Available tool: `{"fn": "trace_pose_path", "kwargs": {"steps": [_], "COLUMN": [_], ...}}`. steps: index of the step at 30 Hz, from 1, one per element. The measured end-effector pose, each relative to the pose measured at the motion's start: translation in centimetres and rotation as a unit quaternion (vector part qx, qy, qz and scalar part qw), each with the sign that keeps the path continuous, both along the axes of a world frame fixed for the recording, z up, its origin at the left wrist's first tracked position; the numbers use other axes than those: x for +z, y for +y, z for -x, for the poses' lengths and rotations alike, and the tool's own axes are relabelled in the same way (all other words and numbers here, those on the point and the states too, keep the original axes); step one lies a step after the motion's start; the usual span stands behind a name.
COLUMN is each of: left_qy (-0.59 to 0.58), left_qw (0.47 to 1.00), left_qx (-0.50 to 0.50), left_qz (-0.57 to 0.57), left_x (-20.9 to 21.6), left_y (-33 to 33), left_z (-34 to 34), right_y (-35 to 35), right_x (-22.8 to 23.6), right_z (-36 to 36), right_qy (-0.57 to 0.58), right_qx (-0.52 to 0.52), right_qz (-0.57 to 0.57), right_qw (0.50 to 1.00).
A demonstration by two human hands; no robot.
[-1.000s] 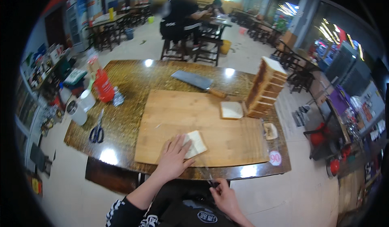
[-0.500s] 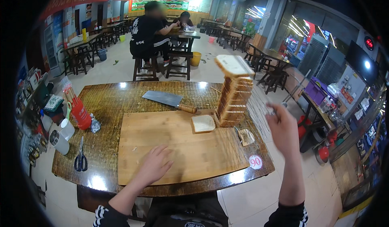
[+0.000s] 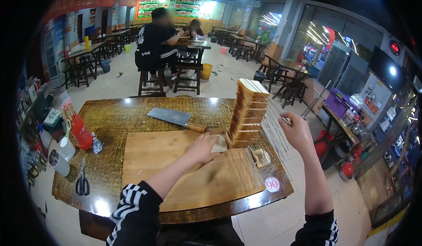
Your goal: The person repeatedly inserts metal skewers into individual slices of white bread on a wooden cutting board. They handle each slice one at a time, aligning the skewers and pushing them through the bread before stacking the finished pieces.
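Observation:
On the wooden cutting board (image 3: 154, 171), my left hand (image 3: 203, 148) closes around the edges of a bread slice (image 3: 220, 144) lying flat near the far right. Just beyond it rises a tall stack of bread slices (image 3: 248, 116) with brown crusts. Right of the stack, my right hand (image 3: 298, 131) is raised with bent fingers pressed together; what they hold, if anything, is too small to make out. Many thin sticks (image 3: 277, 134) lie beneath that hand along the table's right side. A cleaver (image 3: 169, 115) with a wooden handle rests beyond the board.
Scissors (image 3: 82, 184), a white cup (image 3: 67, 149), a metal-topped canister (image 3: 59, 163) and a red holder of chopsticks (image 3: 81, 134) occupy the table's left. A browned bread piece (image 3: 261, 158) lies right of the board. People sit at a farther table (image 3: 193, 43).
My left hand has moved forward and right from the board's middle onto the bread slice. The stack's top slice, tilted and overhanging before, now sits flush. My right hand has lowered slightly.

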State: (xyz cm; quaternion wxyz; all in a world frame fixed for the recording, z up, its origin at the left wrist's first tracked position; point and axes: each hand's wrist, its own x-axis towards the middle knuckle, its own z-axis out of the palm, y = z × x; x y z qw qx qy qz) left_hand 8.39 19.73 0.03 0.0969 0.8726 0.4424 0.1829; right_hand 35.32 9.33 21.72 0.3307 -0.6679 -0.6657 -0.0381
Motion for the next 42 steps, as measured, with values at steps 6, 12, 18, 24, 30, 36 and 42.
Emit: {"fn": "trace_pose_path", "kwargs": {"steps": [6,12,18,24,30,36,42], "left_qy": [0.081,0.068,-0.277,-0.290,-0.202,-0.174,-0.146], "left_qw": [0.994,0.994,0.956,0.951,0.964,0.968,0.973], "left_qx": [0.029,0.058,0.057,0.107,0.170,0.178,0.175], "left_qz": [0.062,0.065,0.072,0.031,0.035,0.020,0.026], "left_x": [-2.1,0.9,2.5,-2.2,-0.9,0.4,-0.6], "left_y": [5.0,2.5,-8.3,-18.5,-21.3,-18.7,-17.4], "left_z": [-3.3,-1.2,3.6,12.5,14.2,12.6,11.5], "right_y": [-5.0,-14.2,-21.0,-22.9,-24.7,-25.8,-27.2], "right_x": [-0.6,-5.9,-15.1,-21.2,-24.0,-24.6,-23.9], "right_z": [-0.2,0.5,3.1,6.6,8.0,8.5,8.3], "right_qy": [0.023,0.155,0.414,0.499,0.573,0.534,0.557], "right_qx": [0.002,0.072,0.077,0.087,0.083,0.096,0.108], "right_qz": [-0.115,0.003,0.205,0.294,0.379,0.363,0.429], "right_qw": [0.993,0.985,0.884,0.811,0.722,0.757,0.703]}}
